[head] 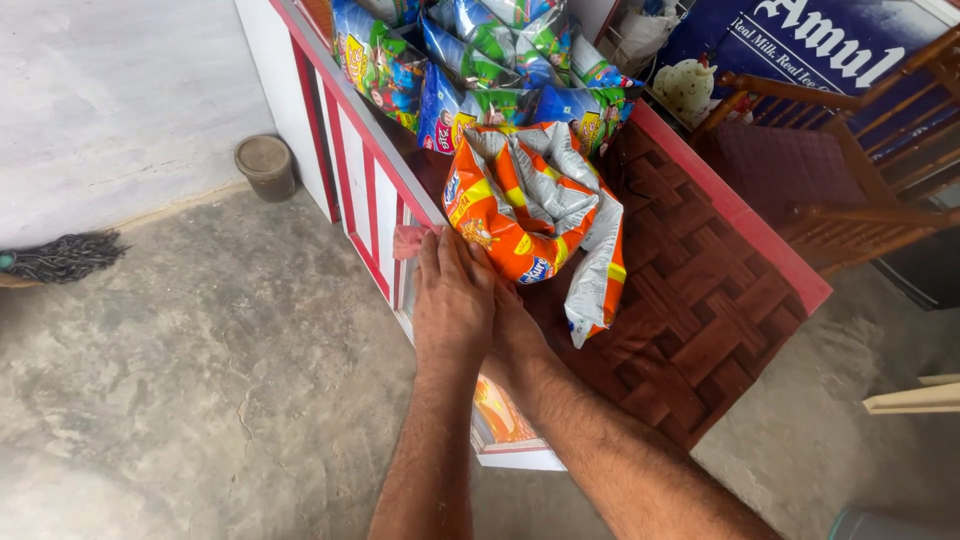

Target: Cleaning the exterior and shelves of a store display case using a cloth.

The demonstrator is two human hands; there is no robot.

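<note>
Two hands pressed together at the counter's edge

Both forearms reach up from the bottom of the view and meet at the near edge of a counter [700,320] with a dark woven-pattern top and a red rim. The left hand [452,295] lies palm down, fingers straight and held close together, their tips touching a small pink scrap [408,241] at the counter's edge and the lower corner of an orange snack-packet bundle [535,215]. The right hand [515,325] sits just beneath and beside the left, mostly covered by it; its fingers are hidden, so I cannot tell whether they are curled or grasping anything.

The bundle lies on the counter top just beyond the hands, a crumpled heap of orange packets with silver insides showing, one loose end trailing toward the near right. Behind it, further along the counter, stands a pile of blue and green snack packets [470,60], touching the orange heap's far side.

Left of the counter, on the concrete floor [200,360], a small round brownish pot [266,165] stands near the white and red counter front, and a dark broom head [65,257] lies at the left edge. At far right stands a wooden chair [860,170].
</note>
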